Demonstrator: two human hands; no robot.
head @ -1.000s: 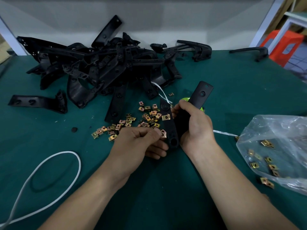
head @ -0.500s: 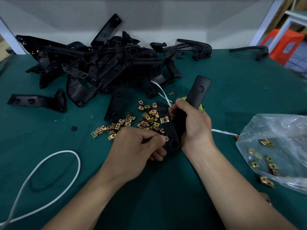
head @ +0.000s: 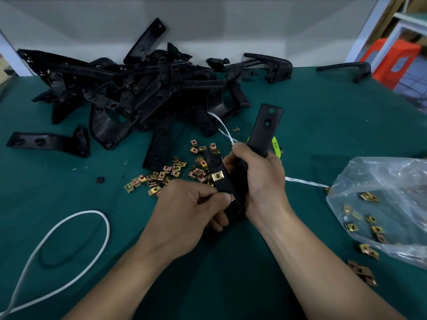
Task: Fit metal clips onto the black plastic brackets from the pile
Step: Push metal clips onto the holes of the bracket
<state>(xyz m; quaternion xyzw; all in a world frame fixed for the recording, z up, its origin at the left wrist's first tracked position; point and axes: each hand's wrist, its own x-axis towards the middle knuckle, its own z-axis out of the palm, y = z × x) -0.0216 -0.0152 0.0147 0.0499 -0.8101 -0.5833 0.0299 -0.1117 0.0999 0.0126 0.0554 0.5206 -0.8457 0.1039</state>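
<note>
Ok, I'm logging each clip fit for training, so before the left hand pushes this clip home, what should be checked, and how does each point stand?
1. Firm hold: ok, the right hand grips the bracket at its bend.
2. Clip in hand: ok, the left hand pinches a metal clip at the bracket's lower arm.
3. Clip square to that arm's edge: cannot tell, fingers cover most of it.
4. Previous work: ok, the fitted clip sits on the same arm.
5. Supply: ok, loose clips lie just beyond the left hand.

Left hand (head: 189, 209), right hand (head: 263, 176): both curled.
</note>
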